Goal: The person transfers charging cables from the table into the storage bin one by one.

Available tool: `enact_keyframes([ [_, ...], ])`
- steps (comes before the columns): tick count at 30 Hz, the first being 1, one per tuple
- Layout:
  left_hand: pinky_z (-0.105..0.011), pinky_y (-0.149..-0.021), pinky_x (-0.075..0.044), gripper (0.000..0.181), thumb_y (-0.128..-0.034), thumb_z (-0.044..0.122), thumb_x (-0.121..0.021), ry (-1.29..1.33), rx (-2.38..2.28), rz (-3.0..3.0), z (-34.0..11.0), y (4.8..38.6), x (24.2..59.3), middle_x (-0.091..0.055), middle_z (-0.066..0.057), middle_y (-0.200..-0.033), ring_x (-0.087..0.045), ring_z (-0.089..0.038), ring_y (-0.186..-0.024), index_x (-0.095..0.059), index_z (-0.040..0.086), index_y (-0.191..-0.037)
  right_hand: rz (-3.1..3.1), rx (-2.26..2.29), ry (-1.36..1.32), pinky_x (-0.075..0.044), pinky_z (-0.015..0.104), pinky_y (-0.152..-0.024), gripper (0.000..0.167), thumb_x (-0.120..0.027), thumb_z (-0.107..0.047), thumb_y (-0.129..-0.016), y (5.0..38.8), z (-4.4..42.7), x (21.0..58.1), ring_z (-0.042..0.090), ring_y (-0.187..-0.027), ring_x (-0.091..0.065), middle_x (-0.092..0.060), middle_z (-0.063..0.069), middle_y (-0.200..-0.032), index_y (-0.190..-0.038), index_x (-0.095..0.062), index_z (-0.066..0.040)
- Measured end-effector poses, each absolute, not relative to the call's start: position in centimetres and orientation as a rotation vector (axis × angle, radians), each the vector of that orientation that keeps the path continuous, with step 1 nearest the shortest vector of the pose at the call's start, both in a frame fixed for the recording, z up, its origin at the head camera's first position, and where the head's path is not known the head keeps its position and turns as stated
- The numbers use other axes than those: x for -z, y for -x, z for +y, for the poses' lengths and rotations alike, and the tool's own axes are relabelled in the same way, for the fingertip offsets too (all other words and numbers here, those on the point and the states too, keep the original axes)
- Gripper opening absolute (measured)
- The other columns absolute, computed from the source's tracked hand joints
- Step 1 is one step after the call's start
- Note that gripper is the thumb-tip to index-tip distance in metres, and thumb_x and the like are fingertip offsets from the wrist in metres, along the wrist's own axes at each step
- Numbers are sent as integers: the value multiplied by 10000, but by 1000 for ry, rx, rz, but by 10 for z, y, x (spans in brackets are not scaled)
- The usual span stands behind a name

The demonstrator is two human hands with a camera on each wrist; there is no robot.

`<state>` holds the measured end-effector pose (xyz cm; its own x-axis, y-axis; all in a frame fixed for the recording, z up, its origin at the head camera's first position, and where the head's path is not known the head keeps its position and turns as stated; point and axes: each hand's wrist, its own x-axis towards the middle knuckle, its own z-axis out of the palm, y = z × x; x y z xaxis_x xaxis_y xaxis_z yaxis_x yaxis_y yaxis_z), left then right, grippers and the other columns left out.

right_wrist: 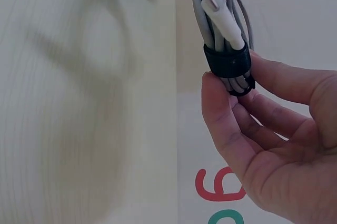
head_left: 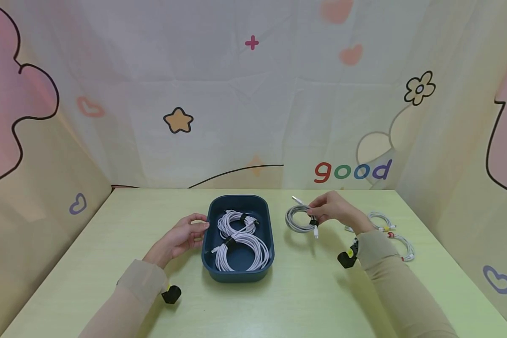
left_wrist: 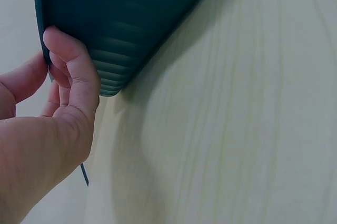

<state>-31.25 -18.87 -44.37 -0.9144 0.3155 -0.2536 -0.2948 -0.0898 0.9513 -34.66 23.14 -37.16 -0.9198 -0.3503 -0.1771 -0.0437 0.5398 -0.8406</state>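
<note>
My left hand [head_left: 186, 235] pinches the left rim of a dark blue plastic bin [head_left: 238, 276]; the left wrist view shows fingers against the bin's ribbed wall [left_wrist: 113, 58] and the thumb at its rim. Inside lie two coiled white cables, one at the back [head_left: 225, 226] and a larger one in front [head_left: 259, 251], each with a black strap. To the right of the bin, my right hand [head_left: 334, 209] holds a coiled grey cable [head_left: 290, 220] above the table. Thumb and fingers pinch it at its black strap [right_wrist: 227, 61], beside a white plug [right_wrist: 224, 21].
Further white cable coils lie on the right of the table [head_left: 304, 300], one with a yellow tie [head_left: 387, 228] and one with a red tie [head_left: 409, 249], partly behind my right forearm. A printed cloth backdrop [head_left: 219, 61] encloses the table's back and sides.
</note>
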Motion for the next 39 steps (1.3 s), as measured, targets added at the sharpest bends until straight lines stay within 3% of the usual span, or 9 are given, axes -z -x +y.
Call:
enact_keyframes([
  [13,-253,-693,-552,402,-996,100,-495,-22,-2051,1795,-189,311,443,-614,7,-881,-600,-124,-757,-325,15,-1350,2465,1310,352,-574,276,-715,287,-656,-89,-905,355,208,370,126,-690,-643,-691,184,-939,-1115,-629,103],
  [39,-262,-697,-554,398,-991,106,-513,-11,-2047,1804,-190,314,446,-613,1,-886,-595,-132,-757,-339,27,-1339,2453,1348,327,-579,289,-738,266,-668,-101,-899,361,151,365,156,-688,-628,-672,85,-872,-1108,-657,63],
])
